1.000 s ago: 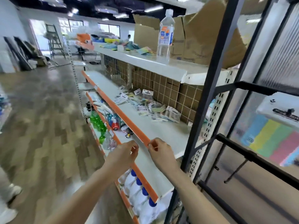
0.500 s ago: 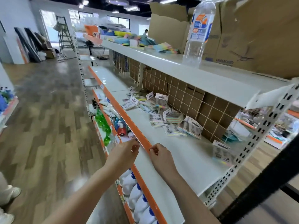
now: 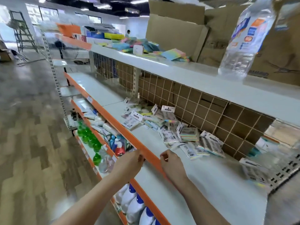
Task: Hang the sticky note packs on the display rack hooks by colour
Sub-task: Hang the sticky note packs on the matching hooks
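The left hand (image 3: 129, 164) is hovering at the orange front strip (image 3: 126, 132) of the white metal middle shelf (image 3: 203, 179), its fingers curling loosely with the thumb and fingertips close together right at the strip's edge; whether they are pinching anything I cannot tell. The right hand (image 3: 172, 164) is sitting just at 3 o'clock of it, over the shelf's front edge, fingers curled in, and again too small and blurred to tell whether something is being held.

The scattered pile of sticky note packs in clear wrappers with white header cards (image 3: 170, 127) is lying flat on the shelf at about 1 o'clock of the hands, near the white wire grid backing with brown cardboard behind it (image 3: 211, 108). One more pack (image 3: 254, 169) is lying apart at 3 o'clock, near the shelf's end.

On the white top shelf (image 3: 194, 77), a clear plastic water bottle with a blue and orange label (image 3: 243, 39) is standing at 2 o'clock, with brown cardboard boxes (image 3: 178, 30) behind it and loose pastel note pads (image 3: 173, 54) at 12 o'clock. Green bottles (image 3: 87, 137) and white jugs with blue caps (image 3: 134, 205) are filling the lower shelves.
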Motion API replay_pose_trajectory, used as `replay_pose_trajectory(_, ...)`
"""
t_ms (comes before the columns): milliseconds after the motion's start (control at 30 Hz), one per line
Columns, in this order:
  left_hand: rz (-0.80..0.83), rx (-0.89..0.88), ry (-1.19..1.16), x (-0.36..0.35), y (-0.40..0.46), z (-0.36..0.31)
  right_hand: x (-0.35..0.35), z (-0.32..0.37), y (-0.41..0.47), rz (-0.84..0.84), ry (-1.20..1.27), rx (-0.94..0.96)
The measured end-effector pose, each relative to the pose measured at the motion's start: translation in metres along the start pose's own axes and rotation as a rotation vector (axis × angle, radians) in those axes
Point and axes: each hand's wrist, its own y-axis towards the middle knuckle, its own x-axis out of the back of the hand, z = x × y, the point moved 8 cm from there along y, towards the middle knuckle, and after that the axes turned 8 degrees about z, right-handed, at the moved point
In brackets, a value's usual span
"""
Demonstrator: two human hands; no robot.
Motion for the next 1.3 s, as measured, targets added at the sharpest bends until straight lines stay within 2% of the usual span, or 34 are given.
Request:
replay_pose_trajectory(200,0.074,-0.139,-0.021,-0.001,0.038,0.017,-0.011,0.002,0.025,-0.058,-0.066,-0.078)
replay_pose_trajectory(400,0.103,-0.186,-0.092,-0.012,0.079,0.016,-0.007,-0.019,0.054,-0.071,-0.154,-0.162)
replay_pose_trajectory(600,0.084,-0.177,-0.096,-0.009,0.121,0.011,-0.005,-0.026,0.1,-0.072,-0.327,-0.145)
replay_pose_trajectory(733,0.083,-0.153,-0.091,-0.009,0.146,0.022,-0.024,-0.026,0.125,-0.004,-0.426,-0.139)
replay_pose_trajectory(967,0.043,-0.145,-0.088,-0.011,0.178,0.046,-0.028,-0.025,0.143,-0.1,-0.525,-0.196)
replay_pose_trajectory(1067,-0.036,-0.152,-0.057,-0.001,0.193,0.054,-0.025,-0.023,0.151,-0.142,-0.553,-0.226)
replay_pose_trajectory(1200,-0.066,-0.133,0.09,0.003,0.218,0.067,-0.026,-0.018,0.157,-0.196,-0.562,-0.277)
replay_pose_trajectory(1300,-0.148,-0.117,0.162,0.013,0.236,0.079,-0.027,-0.017,0.158,-0.276,-0.467,-0.308)
